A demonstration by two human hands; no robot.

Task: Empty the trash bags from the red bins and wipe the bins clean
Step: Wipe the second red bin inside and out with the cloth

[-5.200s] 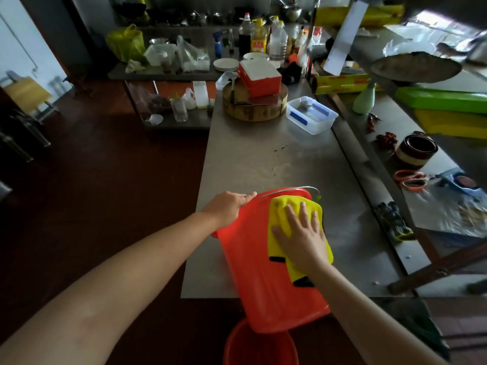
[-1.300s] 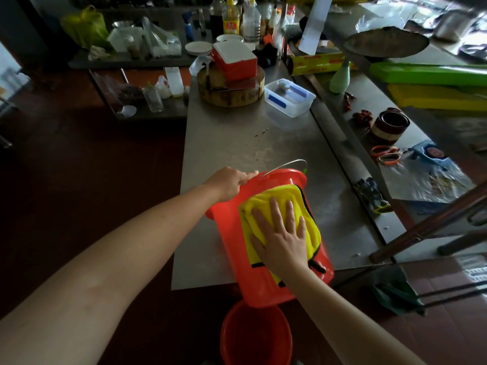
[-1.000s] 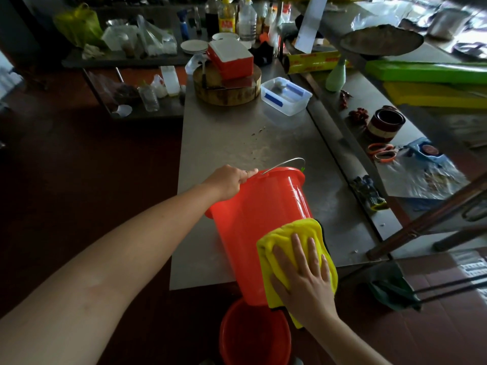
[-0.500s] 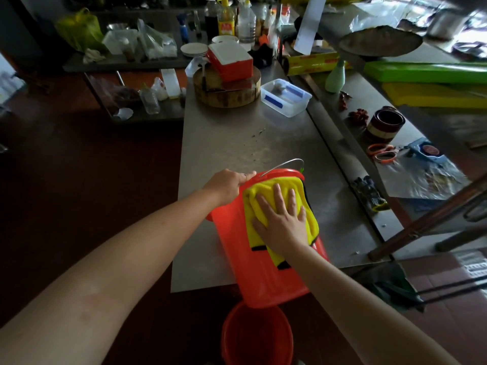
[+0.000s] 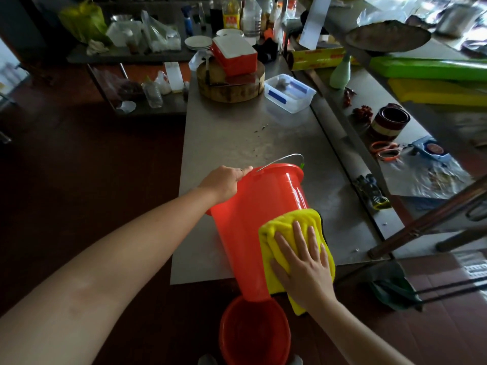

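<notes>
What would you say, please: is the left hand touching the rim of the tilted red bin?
Touching. The head view shows the left hand gripping the red bin at its rim, fingers curled over the edge.

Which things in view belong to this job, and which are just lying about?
In the job: tilted red plastic bin with wire handle, gripped by left hand; yellow cloth pressed on it by right hand; second red plastic bin on floor.
Lying about: round wooden chopping block; clear plastic box; orange-handled scissors.

A red bin point(image 5: 250, 219) (yellow cloth point(image 5: 290, 216) against its side) tilts above an upright second bin point(image 5: 253, 335).
</notes>
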